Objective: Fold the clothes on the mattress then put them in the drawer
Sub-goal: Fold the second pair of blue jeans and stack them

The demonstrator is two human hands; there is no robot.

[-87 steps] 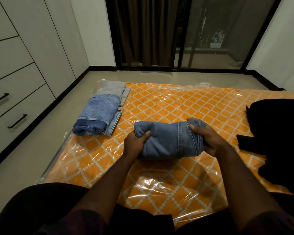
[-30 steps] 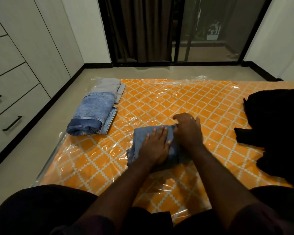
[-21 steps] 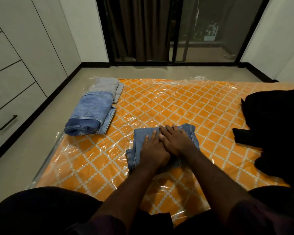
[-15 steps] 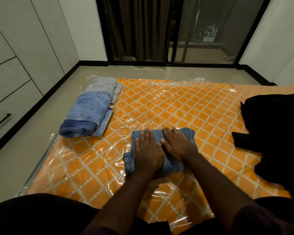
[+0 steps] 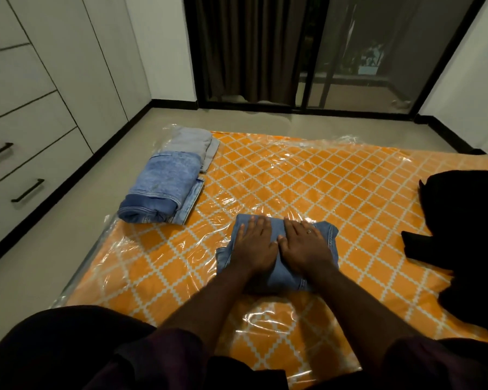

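A folded pair of blue jeans lies on the orange patterned mattress, which is wrapped in clear plastic. My left hand and my right hand press flat on top of it side by side, fingers straight. At the mattress's far left corner sits a stack of folded clothes: blue denim in front, a grey piece behind. A heap of black clothes lies unfolded at the right edge. White drawers with black handles line the left wall.
A strip of grey floor runs between the mattress and the drawer unit. Dark curtains and a glass sliding door stand beyond the mattress. My dark-clothed knees fill the bottom of the view.
I laid the jeans down from a two-handed grip and folded them over. Both hands now press flat, having spread slightly apart. The view tilted up a little.
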